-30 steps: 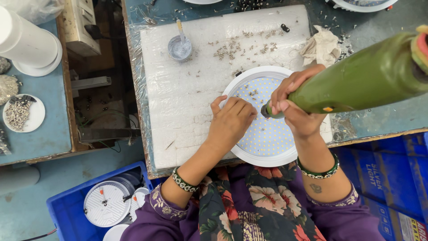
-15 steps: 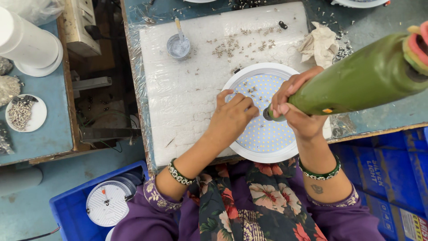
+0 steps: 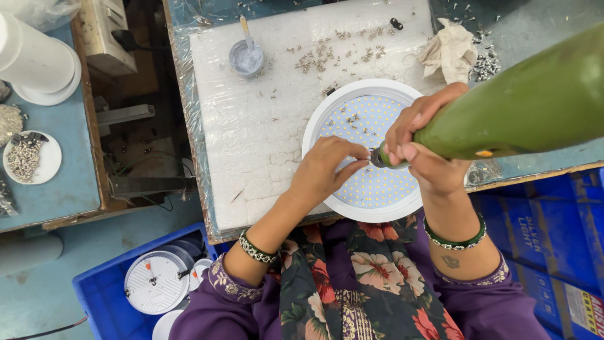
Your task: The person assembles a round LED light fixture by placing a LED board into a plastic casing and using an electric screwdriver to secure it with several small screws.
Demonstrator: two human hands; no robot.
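Observation:
A round white light panel [image 3: 352,104] dotted with tiny diodes lies on a white foam sheet [image 3: 251,126]. My right hand [image 3: 421,148] grips a green electric screwdriver [image 3: 522,107], its tip pointing down at the panel's middle. My left hand [image 3: 324,170] rests over the panel with its fingers pinched right at the driver's tip; a screw there is too small to make out. Several loose screws lie on the panel's upper left part.
Small screws [image 3: 321,53] are scattered on the foam above the panel, next to a small cup with a stick [image 3: 245,56] and a crumpled rag [image 3: 450,53]. A dish of screws [image 3: 25,157] sits far left. A blue crate [image 3: 110,299] below holds round white lamp parts [image 3: 154,283].
My left hand has slid right across the panel until its fingertips meet the driver's tip. The view has shifted slightly; the right hand keeps holding the driver.

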